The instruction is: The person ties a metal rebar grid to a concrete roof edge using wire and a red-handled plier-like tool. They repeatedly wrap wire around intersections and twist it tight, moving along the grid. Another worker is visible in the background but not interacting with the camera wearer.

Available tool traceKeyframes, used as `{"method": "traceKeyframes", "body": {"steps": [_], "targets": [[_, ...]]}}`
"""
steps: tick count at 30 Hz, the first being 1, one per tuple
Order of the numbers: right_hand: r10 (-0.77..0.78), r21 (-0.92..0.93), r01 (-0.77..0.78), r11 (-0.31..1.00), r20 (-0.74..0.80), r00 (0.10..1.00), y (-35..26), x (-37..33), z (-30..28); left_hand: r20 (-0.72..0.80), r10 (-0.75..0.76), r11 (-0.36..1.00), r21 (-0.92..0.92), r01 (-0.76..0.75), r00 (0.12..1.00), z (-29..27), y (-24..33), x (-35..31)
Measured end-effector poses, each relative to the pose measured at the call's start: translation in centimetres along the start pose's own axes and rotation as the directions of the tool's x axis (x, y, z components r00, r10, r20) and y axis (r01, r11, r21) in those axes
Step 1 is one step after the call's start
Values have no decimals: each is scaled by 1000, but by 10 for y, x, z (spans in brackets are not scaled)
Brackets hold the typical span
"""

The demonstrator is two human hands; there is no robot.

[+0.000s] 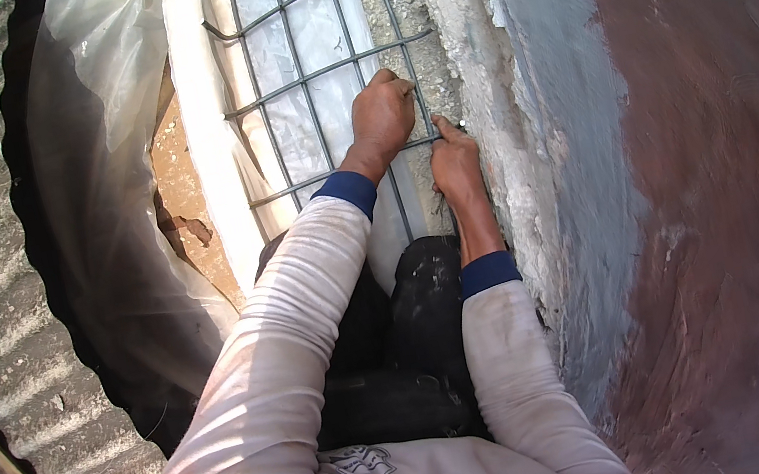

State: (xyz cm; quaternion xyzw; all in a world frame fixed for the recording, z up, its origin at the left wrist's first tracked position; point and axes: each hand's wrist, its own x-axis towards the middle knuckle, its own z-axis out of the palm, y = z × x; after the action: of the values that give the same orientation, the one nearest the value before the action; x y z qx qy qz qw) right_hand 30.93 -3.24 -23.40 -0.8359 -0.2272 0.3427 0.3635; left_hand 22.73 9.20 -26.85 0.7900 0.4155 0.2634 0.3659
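A grid of dark steel reinforcing bars (pixel 311 112) lies in front of me over pale plastic sheeting and rough concrete. My left hand (pixel 384 116) is closed in a fist against the grid's right-hand long bar; what its fingers grip is hidden. Lower and to the right, my right hand (pixel 458 162) is closed beside the crossing of that bar and a cross bar, its index finger stretched toward the crossing. Thin dark wires (pixel 439 198) stick out at the left side of its palm. A small bright spot shows by its fingertips, too small to name.
A rough, broken concrete edge (pixel 497 125) runs along the right, below a grey and reddish-brown plastered wall (pixel 699 150). Clear plastic sheet (pixel 115 202) and a white board edge (pixel 206 115) lie to the left. Corrugated roofing (pixel 41 388) is at far left. My dark-clad knees are beneath my arms.
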Motion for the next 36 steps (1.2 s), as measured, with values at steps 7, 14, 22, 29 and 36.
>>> {"method": "traceKeyframes", "body": {"steps": [7,14,22,29,36], "targets": [[-10,89,14,996,-46,999,32,7,12,23,136,987,80,-137,990,-8,4,-2],[-105,2,106,994,-102,989,40,11,21,93,150,983,92,-158,984,-15,-1,5],[-148,-17,147,989,-133,980,46,12,23,117,184,978,81,-194,976,-19,-5,7],[-74,119,89,989,-128,989,35,8,19,88,220,975,12,-222,971,-19,-8,7],[-170,8,174,985,-175,970,19,2,13,104,208,978,-5,-208,973,-21,-7,8]]}}
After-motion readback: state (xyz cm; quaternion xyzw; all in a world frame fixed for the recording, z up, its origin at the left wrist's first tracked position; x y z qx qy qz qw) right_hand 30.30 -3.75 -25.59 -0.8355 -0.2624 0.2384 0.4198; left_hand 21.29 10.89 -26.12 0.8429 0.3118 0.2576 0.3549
